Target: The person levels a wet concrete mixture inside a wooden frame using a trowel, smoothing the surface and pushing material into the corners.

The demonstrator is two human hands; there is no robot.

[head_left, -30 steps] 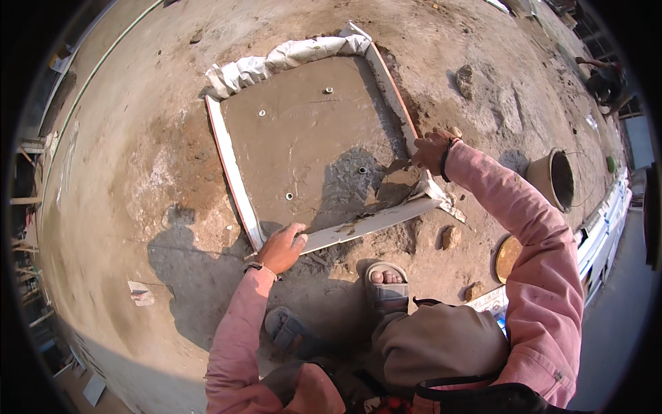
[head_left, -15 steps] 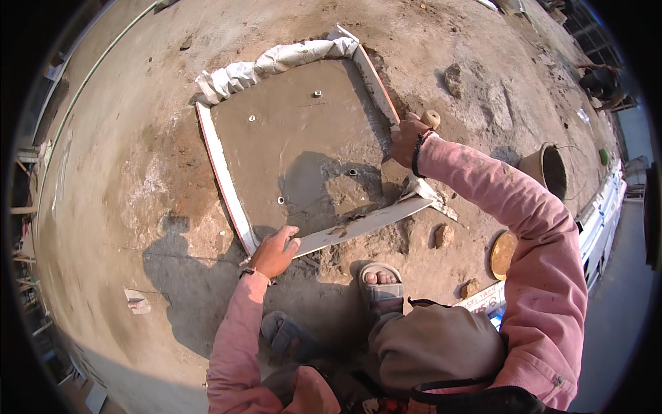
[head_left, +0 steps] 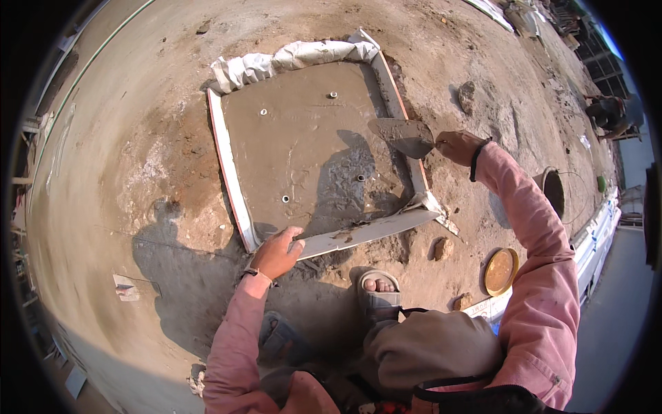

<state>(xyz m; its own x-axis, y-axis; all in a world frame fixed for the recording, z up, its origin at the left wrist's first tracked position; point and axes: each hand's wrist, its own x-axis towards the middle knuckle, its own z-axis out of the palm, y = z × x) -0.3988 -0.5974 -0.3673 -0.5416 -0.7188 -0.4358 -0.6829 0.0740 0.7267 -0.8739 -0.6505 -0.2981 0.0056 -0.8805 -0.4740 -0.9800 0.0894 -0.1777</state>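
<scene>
Your right hand point(head_left: 458, 146) is lifting away from the straightedge board point(head_left: 365, 233), now gripping a loaded trowel point(head_left: 403, 136) over the wet concrete slab's point(head_left: 310, 159) right edge, while your left hand point(head_left: 276, 252) is pressing half-open on the board's near-left end.

My sleeves point(head_left: 545, 276) are pink; the trowel point(head_left: 403, 136) in my right hand point(head_left: 458, 146) is grey with wet mortar; the slab point(head_left: 310, 159) beyond my left hand point(head_left: 276, 252) is dull grey-brown, edged in white boards point(head_left: 227, 172); a yellow dish point(head_left: 500, 271) lies below my right arm.
</scene>
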